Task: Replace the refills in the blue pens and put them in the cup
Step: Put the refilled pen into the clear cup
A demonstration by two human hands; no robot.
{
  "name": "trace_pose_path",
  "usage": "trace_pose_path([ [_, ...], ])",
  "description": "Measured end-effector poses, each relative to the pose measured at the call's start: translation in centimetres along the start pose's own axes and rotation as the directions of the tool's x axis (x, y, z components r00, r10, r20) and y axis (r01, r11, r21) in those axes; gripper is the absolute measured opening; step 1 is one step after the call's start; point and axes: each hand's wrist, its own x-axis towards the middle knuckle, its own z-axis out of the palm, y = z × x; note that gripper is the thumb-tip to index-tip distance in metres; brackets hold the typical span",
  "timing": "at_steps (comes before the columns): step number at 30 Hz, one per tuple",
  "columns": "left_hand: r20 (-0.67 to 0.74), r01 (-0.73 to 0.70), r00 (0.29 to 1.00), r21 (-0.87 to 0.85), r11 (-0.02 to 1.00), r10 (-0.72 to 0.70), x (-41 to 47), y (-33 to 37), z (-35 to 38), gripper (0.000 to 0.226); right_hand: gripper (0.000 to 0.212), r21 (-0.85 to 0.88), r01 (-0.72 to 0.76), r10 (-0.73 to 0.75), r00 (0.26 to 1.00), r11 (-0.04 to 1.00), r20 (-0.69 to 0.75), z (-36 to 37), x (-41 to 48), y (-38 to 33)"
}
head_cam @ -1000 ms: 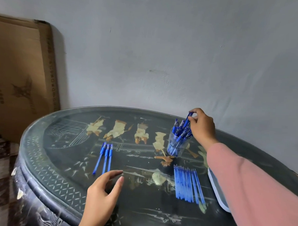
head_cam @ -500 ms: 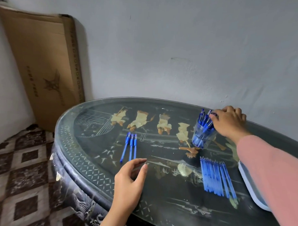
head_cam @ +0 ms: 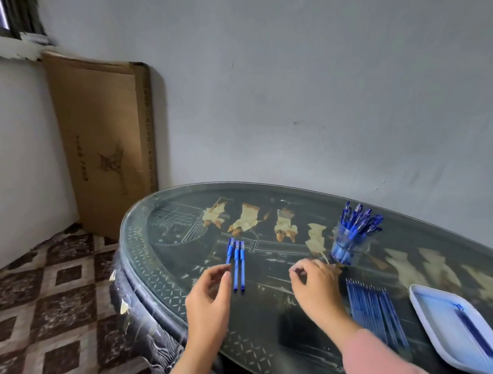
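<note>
Both hands are empty, fingers loosely curled: the left hand [head_cam: 209, 295] just below the three pens [head_cam: 236, 264], the right hand [head_cam: 315, 288] between them and the cup [head_cam: 347, 245]. A careless pinch could roll neighbouring pens across the glass table [head_cam: 163, 256].

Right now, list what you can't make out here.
Head view only:
- Left pen: lower end hidden behind the left hand.
- Cup: pen count unclear, they overlap and are small.
- Tray: right part cut off by the frame edge; the blue item in it is blurred.
- Refills: near ends motion-blurred, count unclear.
- Right hand: blurred; appears empty, not certain.
</note>
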Motion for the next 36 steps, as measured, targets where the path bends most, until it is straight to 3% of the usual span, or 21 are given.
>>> trace_pose_path([
  [6,-0.006,-0.048,0.998,0.422,0.905,0.056,6.2,-2.2,-4.1,0.022,0.016,0.117,-0.149,0.132,0.981,0.982,0.139,3.9,0.1,-3.7],
  [11,0.052,-0.128,0.992,0.535,0.835,0.119,7.6,-3.7,-4.4,0.024,0.018,0.139,-0.200,0.171,0.966,0.970,0.191,6.5,1.5,-5.7],
  [20,0.034,-0.156,0.985,0.574,0.804,0.167,7.5,-4.6,-4.2,0.026,0.029,-0.017,-0.263,0.263,0.954,0.965,0.144,9.6,2.5,-6.4],
  [25,0.039,-0.171,0.982,0.580,0.797,0.182,7.6,-4.9,-4.2,0.027,0.042,0.051,-0.302,0.294,0.947,0.952,0.131,7.4,2.6,-6.4],
  [29,0.059,-0.200,0.977,0.598,0.776,0.207,7.4,-4.9,-4.2,0.028,0.036,0.100,-0.320,0.309,0.945,0.942,0.105,4.8,0.6,-4.3],
  [33,0.127,-0.307,0.947,0.640,0.705,0.297,5.7,-5.2,-2.9,0.030,0.014,0.179,-0.313,0.300,0.949,0.933,0.094,1.6,-3.4,-0.3],
  [36,0.212,-0.391,0.920,0.566,0.725,0.331,2.4,-4.5,-0.2,0.034,0.022,0.118,-0.206,0.205,0.979,0.971,0.016,0.1,-6.9,3.7],
])
